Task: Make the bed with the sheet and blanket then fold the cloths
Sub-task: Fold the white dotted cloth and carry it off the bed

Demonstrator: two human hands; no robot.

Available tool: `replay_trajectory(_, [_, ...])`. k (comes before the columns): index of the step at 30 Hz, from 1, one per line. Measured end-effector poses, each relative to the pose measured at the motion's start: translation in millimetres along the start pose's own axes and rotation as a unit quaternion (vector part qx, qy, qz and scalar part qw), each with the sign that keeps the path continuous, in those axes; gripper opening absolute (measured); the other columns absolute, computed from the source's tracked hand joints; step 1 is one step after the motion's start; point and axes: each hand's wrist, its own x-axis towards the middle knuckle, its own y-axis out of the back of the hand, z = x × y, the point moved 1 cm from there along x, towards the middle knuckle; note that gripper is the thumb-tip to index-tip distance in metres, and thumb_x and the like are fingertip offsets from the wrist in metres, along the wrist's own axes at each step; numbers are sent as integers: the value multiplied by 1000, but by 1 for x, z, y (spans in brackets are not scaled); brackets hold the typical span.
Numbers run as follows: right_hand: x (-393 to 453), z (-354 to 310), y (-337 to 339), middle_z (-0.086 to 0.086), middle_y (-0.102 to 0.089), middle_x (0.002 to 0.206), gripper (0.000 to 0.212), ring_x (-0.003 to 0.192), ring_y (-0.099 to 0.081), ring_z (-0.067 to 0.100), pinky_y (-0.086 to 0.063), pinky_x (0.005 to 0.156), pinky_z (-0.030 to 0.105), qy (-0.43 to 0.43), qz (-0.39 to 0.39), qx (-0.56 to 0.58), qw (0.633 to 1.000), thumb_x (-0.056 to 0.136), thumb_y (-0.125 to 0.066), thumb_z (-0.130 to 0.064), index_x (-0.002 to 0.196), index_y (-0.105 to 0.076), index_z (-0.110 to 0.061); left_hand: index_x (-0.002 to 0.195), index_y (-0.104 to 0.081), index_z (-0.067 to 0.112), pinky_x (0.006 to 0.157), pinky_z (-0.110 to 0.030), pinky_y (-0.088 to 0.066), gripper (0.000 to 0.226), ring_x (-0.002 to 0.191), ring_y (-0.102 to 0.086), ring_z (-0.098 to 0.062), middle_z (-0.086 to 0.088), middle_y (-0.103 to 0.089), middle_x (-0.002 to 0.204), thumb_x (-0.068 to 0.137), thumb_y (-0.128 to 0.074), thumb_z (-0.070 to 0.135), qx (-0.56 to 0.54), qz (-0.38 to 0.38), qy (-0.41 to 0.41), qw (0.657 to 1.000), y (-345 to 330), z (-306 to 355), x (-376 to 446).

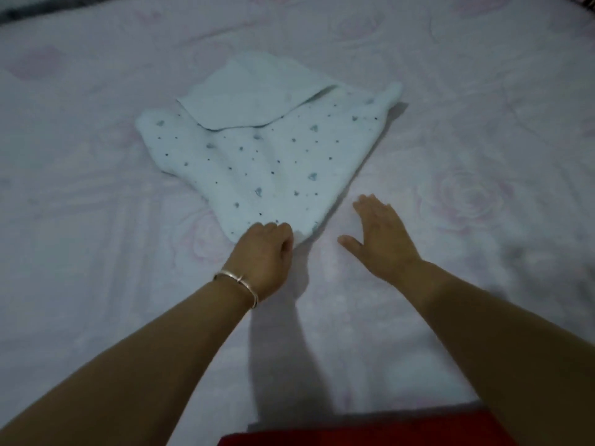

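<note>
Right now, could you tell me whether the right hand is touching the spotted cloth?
Apart. The head view shows the right hand open and flat over the bed sheet, with a strip of sheet visible between it and the spotted cloth.

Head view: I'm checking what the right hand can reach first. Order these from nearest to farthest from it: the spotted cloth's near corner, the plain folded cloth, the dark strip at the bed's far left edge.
From the right hand:
1. Spotted cloth, near corner, just to its left, under the left hand.
2. Plain folded cloth, farther up, lying on the spotted one.
3. Dark strip, far upper left.
</note>
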Motion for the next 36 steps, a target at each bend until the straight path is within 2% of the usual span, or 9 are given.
replay_trajectory(3, [-33, -4, 11, 19, -54, 125, 58, 111, -52, 36, -43, 94, 43, -61, 98, -82, 990, 77, -74, -28, 122, -52, 1, 106, -47, 10, 61, -27, -32, 25, 79, -49, -25, -7, -53, 89, 83, -55, 16, -9, -106, 56, 993, 14, -14, -55])
replay_trajectory(6, [-45, -16, 24, 24, -62, 121, 61, 107, -62, 41, -50, 86, 49, -6, 145, -208, 967, 56, -74, -1, 115, -63, 0, 115, -46, 16, 78, -28, -44, 35, 99, -58, -25, -6, -61, 110, 87, -54, 34, 75, -206, 86, 972, 27, -28, -89])
replay_trajectory(10, [-47, -43, 31, 15, -7, 161, 65, 149, -5, 35, -10, 118, 53, 94, 16, -297, 950, 94, -44, -13, 152, -15, -12, 122, -54, 27, 103, -33, -32, 35, 120, -45, -22, 2, -55, 126, 89, -45, 32, 228, -219, 74, 946, 39, -32, -111])
replay_trajectory(13, [-45, -53, 33, 10, -4, 161, 62, 149, 0, 31, -8, 120, 48, 63, -33, -303, 950, 99, -35, -18, 153, -5, -15, 135, -41, 21, 116, -51, -8, 45, 141, -18, -26, -5, -24, 148, 90, -44, 22, 287, -188, 46, 938, 31, -16, -111])
replay_trajectory(16, [-40, -58, 25, 11, -7, 160, 62, 149, -4, 31, -12, 120, 47, 54, -38, -281, 957, 98, -38, -17, 152, -7, -14, 141, -19, 13, 104, -47, -35, 61, 129, -34, -30, -8, -28, 142, 87, -47, 9, 244, -168, 79, 952, 14, 5, -95])
replay_trajectory(21, [-26, -49, 17, 8, -11, 159, 61, 149, -6, 30, -3, 119, 51, 25, -38, -318, 947, 99, -35, -22, 152, -6, -16, 126, -44, 10, 86, -38, -46, 35, 114, -52, -31, -12, -52, 124, 92, -40, 2, 221, -161, 110, 955, 14, 6, -63])
replay_trajectory(26, [-22, -59, 24, 7, -60, 122, 31, 115, -58, 25, -28, 112, 40, 73, -21, -332, 940, 96, -39, -10, 122, -55, -15, 122, -55, 14, 91, -36, -48, 38, 114, -58, -31, -13, -57, 123, 86, -54, 4, 169, -229, 144, 948, 25, -3, -64])
replay_trajectory(33, [-77, -69, 46, 9, -53, 129, 33, 117, -56, 25, -45, 92, 32, 105, -195, -256, 941, 92, -46, -9, 124, -53, -16, 120, -57, 4, 90, -33, -50, 36, 110, -61, -29, -16, -61, 119, 85, -51, 2, 172, -389, 137, 894, 39, -1, -95])
replay_trajectory(36, [-102, -70, 57, 9, -52, 132, 35, 119, -54, 24, -46, 99, 32, 84, -294, -222, 926, 91, -47, -8, 125, -54, -11, 98, -57, 11, 68, -27, -47, 22, 75, -58, -23, -11, -55, 85, 81, -51, -2, 225, -439, 118, 862, 68, 10, -101])
